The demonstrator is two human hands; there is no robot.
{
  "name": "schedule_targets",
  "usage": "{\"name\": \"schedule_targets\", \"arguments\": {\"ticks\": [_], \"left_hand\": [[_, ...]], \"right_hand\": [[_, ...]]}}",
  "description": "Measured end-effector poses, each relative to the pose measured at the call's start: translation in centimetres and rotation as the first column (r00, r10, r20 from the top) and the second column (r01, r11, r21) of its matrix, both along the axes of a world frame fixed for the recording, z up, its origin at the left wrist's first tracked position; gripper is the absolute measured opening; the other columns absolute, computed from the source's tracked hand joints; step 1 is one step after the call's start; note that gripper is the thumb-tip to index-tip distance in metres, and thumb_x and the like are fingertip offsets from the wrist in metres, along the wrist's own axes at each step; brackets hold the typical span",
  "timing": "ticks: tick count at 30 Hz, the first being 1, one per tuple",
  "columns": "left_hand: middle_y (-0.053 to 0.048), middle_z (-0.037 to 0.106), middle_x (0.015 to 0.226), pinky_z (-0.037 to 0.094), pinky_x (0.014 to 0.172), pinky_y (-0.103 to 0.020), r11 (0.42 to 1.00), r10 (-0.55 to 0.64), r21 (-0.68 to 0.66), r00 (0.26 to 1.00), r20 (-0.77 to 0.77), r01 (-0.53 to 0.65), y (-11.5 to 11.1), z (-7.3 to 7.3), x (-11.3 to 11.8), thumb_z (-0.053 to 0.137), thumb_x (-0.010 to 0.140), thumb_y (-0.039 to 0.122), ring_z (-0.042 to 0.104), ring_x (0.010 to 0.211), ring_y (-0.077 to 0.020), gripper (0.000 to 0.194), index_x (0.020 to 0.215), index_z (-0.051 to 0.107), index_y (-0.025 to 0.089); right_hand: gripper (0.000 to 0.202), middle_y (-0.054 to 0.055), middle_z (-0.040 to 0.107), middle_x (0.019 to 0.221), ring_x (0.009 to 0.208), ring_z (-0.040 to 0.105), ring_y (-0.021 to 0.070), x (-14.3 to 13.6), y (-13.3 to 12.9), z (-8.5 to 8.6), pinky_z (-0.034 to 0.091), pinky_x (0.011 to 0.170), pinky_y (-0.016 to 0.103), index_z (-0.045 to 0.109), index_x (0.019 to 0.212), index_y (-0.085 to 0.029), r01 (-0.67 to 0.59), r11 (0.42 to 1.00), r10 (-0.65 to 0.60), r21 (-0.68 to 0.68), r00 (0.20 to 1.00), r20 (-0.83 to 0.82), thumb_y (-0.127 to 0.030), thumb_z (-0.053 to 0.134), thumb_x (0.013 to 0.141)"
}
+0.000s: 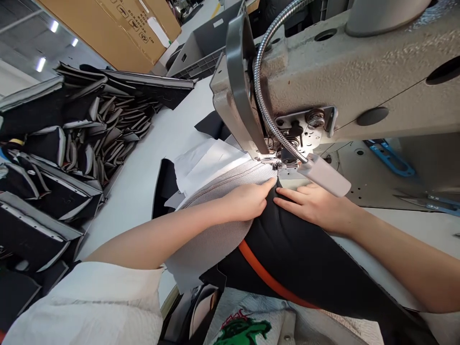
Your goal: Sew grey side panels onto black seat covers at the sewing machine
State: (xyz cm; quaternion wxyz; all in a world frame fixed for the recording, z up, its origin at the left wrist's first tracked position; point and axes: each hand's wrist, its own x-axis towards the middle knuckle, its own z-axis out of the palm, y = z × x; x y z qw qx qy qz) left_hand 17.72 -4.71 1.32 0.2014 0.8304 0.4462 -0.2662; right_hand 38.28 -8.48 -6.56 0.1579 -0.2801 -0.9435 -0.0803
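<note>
Under the needle area of a sewing machine (283, 143) lies a grey mesh fabric (215, 239) with white lining pieces (208, 160). A black fabric panel (287, 249) meets its edge there. My left hand (249, 201) is closed at that edge, its index finger stretched toward the presser foot and its other fingers curled on the mesh. Just to the right, my right hand (319, 206) rests flat on the black panel with its fingers apart, below the white lamp head (323, 175). An orange strip (269, 280) runs across the black panel.
Stacked black and grey sewn pieces (111, 129) fill the left side of the white table (125, 201). Blue thread snips (390, 158) and a second blue-handled cutter (442, 203) lie on the machine bed. Behind stand a cardboard box (97, 28) and a grey crate (208, 43).
</note>
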Motion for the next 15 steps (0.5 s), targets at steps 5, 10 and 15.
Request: {"name": "schedule_targets", "arguments": {"ticks": [5,10,15], "left_hand": [[-0.01,0.063,0.115,0.045,0.071,-0.029,1.0,0.024,0.007,0.999,0.039,-0.024,1.1,-0.1,0.3,0.031,0.085,0.018,0.062,0.095,-0.024,0.055,0.139,0.031,0.02],[-0.012,0.066,0.104,0.045,0.064,-0.03,0.997,-0.022,0.07,0.999,-0.025,0.023,1.3,-0.2,1.3,0.034,0.083,0.016,0.064,0.086,-0.0266,0.058,0.141,0.028,0.015],[-0.009,0.067,0.091,0.045,0.062,-0.031,0.968,-0.154,0.19,0.985,-0.075,0.165,0.6,-1.6,1.0,0.036,0.082,0.013,0.065,0.078,-0.0262,0.063,0.143,0.023,0.018]], "right_hand": [[0.049,0.006,0.052,0.134,0.095,0.056,0.0196,-0.3,0.2,-0.7,0.041,0.074,0.03,0.051,0.129,-0.018,0.021,0.999,-0.022,-0.036,0.999,-0.027,-0.003,0.043,0.084],[0.049,0.011,0.048,0.137,0.096,0.056,0.0194,-1.0,0.6,-1.2,0.041,0.075,0.03,0.05,0.13,-0.013,0.057,0.996,-0.059,-0.062,0.998,-0.034,-0.002,0.042,0.083],[0.034,0.011,0.059,0.117,0.079,0.054,0.0187,-1.8,0.7,-0.5,0.04,0.069,0.031,0.052,0.122,-0.014,0.094,0.991,-0.096,-0.092,0.995,-0.02,-0.016,0.041,0.09]]}}
